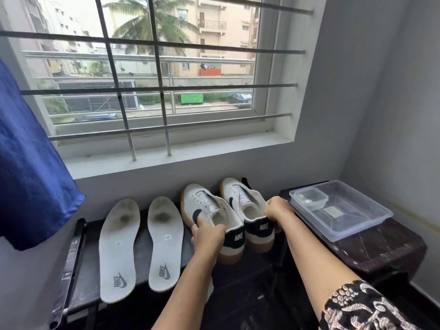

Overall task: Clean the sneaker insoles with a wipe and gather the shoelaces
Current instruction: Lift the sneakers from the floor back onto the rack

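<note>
Sneakers: I count two, my left grip (207, 235) clasping left sneaker (209, 211), right grip (278, 210) clasping right sneaker (250, 203); two insoles (118, 248) beside them.

On the tabletop (142, 236) below the window (152, 75), two insoles (118, 248) lie side by side at left, two sneakers (209, 210) just right of them. Farther right, a stool (381, 248) carries a tray (371, 222) holding a small lidded box (309, 196).
</note>
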Motion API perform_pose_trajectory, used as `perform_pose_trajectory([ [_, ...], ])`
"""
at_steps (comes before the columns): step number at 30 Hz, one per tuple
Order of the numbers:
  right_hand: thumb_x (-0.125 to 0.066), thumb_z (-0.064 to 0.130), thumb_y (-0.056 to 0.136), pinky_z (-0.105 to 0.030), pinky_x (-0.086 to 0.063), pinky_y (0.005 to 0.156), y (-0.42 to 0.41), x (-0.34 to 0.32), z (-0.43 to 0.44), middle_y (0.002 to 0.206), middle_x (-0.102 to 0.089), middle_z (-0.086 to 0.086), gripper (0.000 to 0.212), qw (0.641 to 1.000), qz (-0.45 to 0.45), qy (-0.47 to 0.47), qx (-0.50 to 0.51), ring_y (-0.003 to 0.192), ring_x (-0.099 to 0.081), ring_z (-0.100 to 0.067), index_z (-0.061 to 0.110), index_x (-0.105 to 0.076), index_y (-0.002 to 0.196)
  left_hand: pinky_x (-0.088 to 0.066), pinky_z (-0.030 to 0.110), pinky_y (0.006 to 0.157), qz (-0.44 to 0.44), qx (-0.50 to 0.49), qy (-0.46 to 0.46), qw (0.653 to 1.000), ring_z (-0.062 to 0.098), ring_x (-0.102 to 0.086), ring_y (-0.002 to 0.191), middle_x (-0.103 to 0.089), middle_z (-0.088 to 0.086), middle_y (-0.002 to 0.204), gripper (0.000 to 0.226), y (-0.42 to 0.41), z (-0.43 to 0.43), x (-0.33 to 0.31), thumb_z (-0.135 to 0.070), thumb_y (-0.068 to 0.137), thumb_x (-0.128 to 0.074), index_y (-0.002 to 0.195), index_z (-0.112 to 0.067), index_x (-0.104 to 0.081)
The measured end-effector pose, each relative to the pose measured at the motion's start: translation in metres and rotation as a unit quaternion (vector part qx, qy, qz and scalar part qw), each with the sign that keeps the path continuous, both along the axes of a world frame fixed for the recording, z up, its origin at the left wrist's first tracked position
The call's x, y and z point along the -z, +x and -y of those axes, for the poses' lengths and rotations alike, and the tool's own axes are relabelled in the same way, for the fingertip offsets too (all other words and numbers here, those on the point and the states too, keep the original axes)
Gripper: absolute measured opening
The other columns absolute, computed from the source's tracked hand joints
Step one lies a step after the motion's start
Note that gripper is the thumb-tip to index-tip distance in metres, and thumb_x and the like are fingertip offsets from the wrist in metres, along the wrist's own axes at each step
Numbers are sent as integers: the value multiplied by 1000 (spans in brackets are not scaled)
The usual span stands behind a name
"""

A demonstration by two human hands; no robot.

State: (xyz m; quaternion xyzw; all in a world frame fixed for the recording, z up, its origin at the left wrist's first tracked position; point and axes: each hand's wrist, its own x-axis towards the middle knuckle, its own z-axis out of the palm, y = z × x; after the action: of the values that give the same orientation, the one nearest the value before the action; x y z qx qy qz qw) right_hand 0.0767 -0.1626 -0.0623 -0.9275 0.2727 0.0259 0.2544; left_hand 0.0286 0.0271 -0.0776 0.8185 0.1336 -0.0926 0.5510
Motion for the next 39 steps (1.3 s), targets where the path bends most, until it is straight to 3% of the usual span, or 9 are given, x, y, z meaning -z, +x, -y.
perform_pose_trajectory([
  [4, -45, 10, 75, -28, -43, 63, -2, -7, 1, 82, -51, -7, 11, 1000, 4, 16, -15, 72, -45, -25, 17, -51, 71, -34, 54, 104, 1, 3, 6, 1000, 32, -35, 127, -27, 6, 147, 78, 1, -1, 2, -25, 73, -49, 144, -32, -19],
  [8, -61, 16, 75, -29, -48, 56, -9, -12, 4, 72, -56, -3, 17, 998, 23, 58, -25, 63, -51, -25, 17, -56, 58, -36, 46, 105, 11, 6, 9, 1000, 33, -37, 126, -28, 9, 146, 75, 3, -1, 3, -23, 77, -51, 146, -27, -20],
  [10, -72, 23, 72, -32, -54, 64, -14, -18, -1, 89, -67, -5, 9, 998, 37, 35, -33, 77, -62, -25, 19, -66, 78, -38, 46, 104, 15, 5, 3, 1000, 33, -38, 124, -30, 10, 145, 76, 5, -1, 5, -24, 75, -52, 145, -26, -22],
  [14, -56, 22, 83, -39, -46, 89, -37, -37, -38, 124, -60, -2, 41, 965, 160, -144, -150, 116, -50, -29, 27, -54, 124, -44, 46, 97, 4, 5, -16, 1000, 33, -46, 114, -41, 11, 134, 74, 8, -3, 8, -28, 66, -52, 137, -24, -33],
  [18, -46, 26, 86, -41, -36, 101, -86, -39, -78, 131, -56, 8, 43, 939, 131, -116, -295, 126, -43, -20, 34, -51, 128, -50, 46, 91, -37, -15, -133, 990, 32, -57, 106, -53, 14, 123, 89, 18, -8, 11, -33, 50, -56, 136, -21, -35],
  [22, -54, 44, 83, -42, -30, 101, -101, -19, -83, 131, -52, 11, 44, 916, 83, -206, -336, 128, -37, -21, 35, -48, 125, -53, 44, 86, -63, -12, -196, 978, 32, -60, 106, -56, 15, 127, 108, 22, -17, 14, -35, 41, -68, 141, -22, -29],
  [27, -61, 18, 84, -37, -47, 88, -100, -12, -87, 120, -56, 3, 38, 909, 121, -201, -343, 123, -37, -25, 24, -51, 120, -45, 30, 62, -62, 6, -203, 977, 33, -59, 105, -54, 17, 127, 105, 19, -15, -1, -24, 46, -63, 144, -21, -26],
  [31, -58, 8, 86, -36, -52, 82, -102, -10, -87, 118, -53, -1, 39, 912, 133, -186, -341, 124, -37, -24, 21, -50, 122, -43, 28, 66, -37, 22, -177, 983, 24, -54, 96, -50, 12, 125, 88, 21, -11, -1, -12, 65, -61, 145, -23, -26],
  [39, -56, 10, 87, -36, -52, 85, -97, -6, -83, 117, -54, 1, 37, 911, 156, -200, -326, 127, -33, -23, 22, -51, 121, -46, 33, 69, -36, 43, -130, 990, 27, -56, 98, -56, 16, 113, 66, 33, -4, 1, -23, 46, -57, 112, -15, -49],
])
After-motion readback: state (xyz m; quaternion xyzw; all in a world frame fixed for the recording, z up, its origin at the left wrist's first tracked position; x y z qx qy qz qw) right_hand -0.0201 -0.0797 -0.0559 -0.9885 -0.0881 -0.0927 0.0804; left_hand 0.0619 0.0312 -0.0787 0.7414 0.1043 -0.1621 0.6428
